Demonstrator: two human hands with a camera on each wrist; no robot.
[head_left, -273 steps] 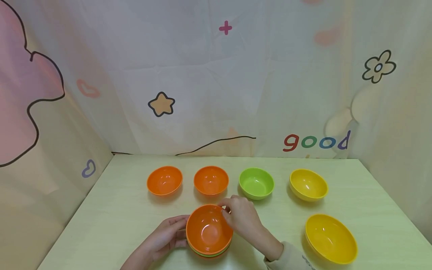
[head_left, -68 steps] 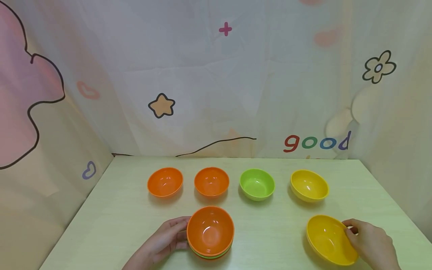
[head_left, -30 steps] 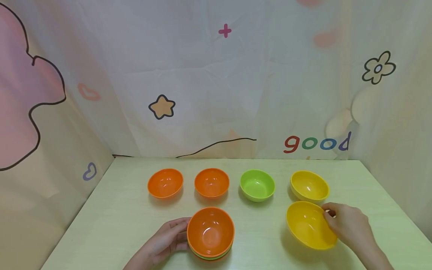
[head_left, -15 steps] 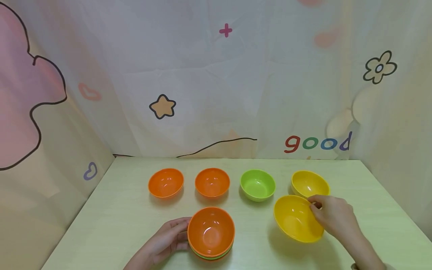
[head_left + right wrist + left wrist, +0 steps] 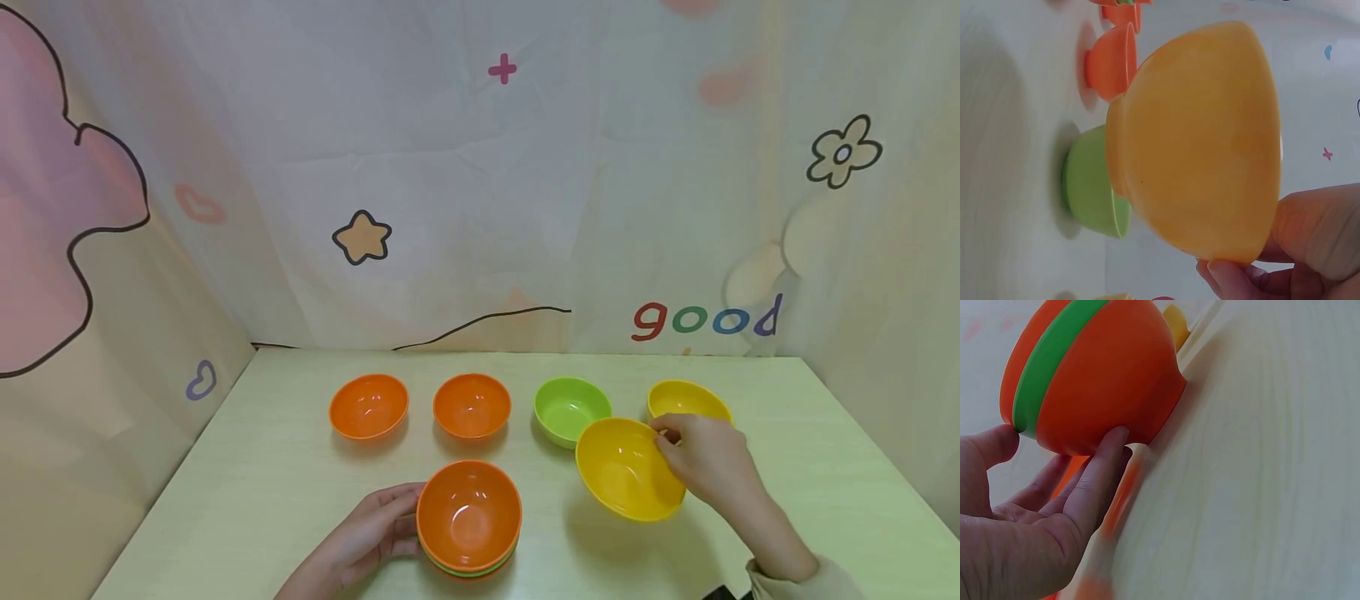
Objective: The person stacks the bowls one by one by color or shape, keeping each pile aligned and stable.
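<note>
Near the front edge, an orange bowl (image 5: pixel 468 512) tops a stack with a green bowl (image 5: pixel 1035 381) and another orange bowl (image 5: pixel 1110 375) under it. My left hand (image 5: pixel 375 533) rests against the stack's left side, thumb at the rims and nearly straight fingers along the lower bowl. To the right, my right hand (image 5: pixel 708 458) pinches the rim of a large yellow bowl (image 5: pixel 630 471) between thumb and fingers. That bowl is tilted and raised above the table, its shadow below it. In the right wrist view its outside and foot show.
A row along the back of the table (image 5: pixel 225 483) has two orange bowls (image 5: pixel 369 407) (image 5: pixel 472 407), a green bowl (image 5: pixel 570 408) and a smaller yellow bowl (image 5: pixel 686 398), partly hidden by my right hand. A printed cloth (image 5: pixel 450 167) hangs behind.
My right hand left the orange stack, took the large yellow bowl by its rim at the right, lifted it and carried it leftward and back. The left hand stayed at the stack.
</note>
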